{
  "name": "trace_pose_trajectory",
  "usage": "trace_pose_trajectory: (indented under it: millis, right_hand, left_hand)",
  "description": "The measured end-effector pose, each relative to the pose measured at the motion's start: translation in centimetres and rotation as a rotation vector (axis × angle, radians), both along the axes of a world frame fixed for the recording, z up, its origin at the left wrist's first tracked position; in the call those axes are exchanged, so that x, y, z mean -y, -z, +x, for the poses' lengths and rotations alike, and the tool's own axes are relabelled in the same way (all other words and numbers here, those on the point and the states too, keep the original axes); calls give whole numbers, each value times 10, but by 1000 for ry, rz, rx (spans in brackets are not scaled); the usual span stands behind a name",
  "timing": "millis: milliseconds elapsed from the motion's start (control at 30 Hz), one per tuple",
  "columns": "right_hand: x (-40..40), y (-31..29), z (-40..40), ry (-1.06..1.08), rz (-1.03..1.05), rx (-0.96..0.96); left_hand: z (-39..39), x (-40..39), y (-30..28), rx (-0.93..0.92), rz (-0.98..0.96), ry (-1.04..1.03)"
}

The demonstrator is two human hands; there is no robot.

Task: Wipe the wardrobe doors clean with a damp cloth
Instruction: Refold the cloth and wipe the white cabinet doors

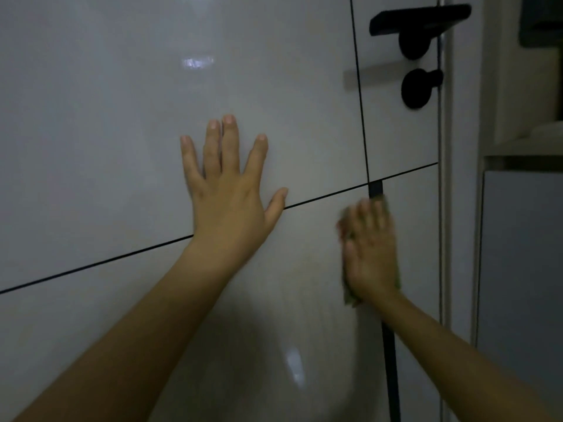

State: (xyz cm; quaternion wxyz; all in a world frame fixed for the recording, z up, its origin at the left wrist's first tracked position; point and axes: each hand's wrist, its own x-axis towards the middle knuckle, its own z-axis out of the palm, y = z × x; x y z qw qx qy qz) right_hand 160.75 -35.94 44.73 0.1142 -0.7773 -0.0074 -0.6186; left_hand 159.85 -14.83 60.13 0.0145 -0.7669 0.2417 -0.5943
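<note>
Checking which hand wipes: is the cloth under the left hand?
No. The left hand lies bare on the door; the right hand presses the cloth.

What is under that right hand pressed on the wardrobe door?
A greenish cloth peeks out around the right hand, flat against the wardrobe door. Most of the cloth, and part of the dark vertical strip, is covered by the hand.

A greenish cloth [396, 274], mostly hidden, lies flat against the glossy pale-grey wardrobe doors [106, 132].
</note>
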Motion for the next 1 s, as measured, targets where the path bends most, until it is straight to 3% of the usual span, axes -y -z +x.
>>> trace_pose_trajectory:
  millis: [133,200,267,333,433,500,600,633,700,800,867,933,1000]
  right_hand:
    - [17,-19,2,49,539,21]
    - [-21,-11,2,91,662,-7]
    - [-81,13,-2,89,487,-79]
    - [-122,44,-5,43,142,-130]
    - [-102,42,-6,13,-122,-94]
    - [-79,9,-4,28,9,-53]
    - [-77,-48,4,72,495,19]
    - [-92,-55,5,86,568,40]
    - [-133,-41,5,88,407,40]
    - [-157,16,1,-2,-205,-12]
    - [-133,26,0,-47,-431,12]
    - [-114,11,1,-37,-333,15]
    - [-117,-25,1,34,78,18]
  left_hand:
    - [-12,-21,-1,-68,-3,136]
    - [-22,-36,8,-73,-61,192]
    - [-28,-50,21,-62,-112,186]
    - [-29,-63,33,-82,-160,140]
    - [-27,-85,43,-71,-211,74]
    - [-26,-102,47,-48,-228,33]
    - [-19,-118,51,-10,-198,25]
    - [-16,-120,52,2,-188,29]
    - [-13,-120,52,14,-195,30]
    - [-13,-120,52,13,-188,21]
    - [-17,-124,49,7,-181,25]
    - [-21,-128,47,1,-163,26]
    - [-23,-129,45,-10,-150,33]
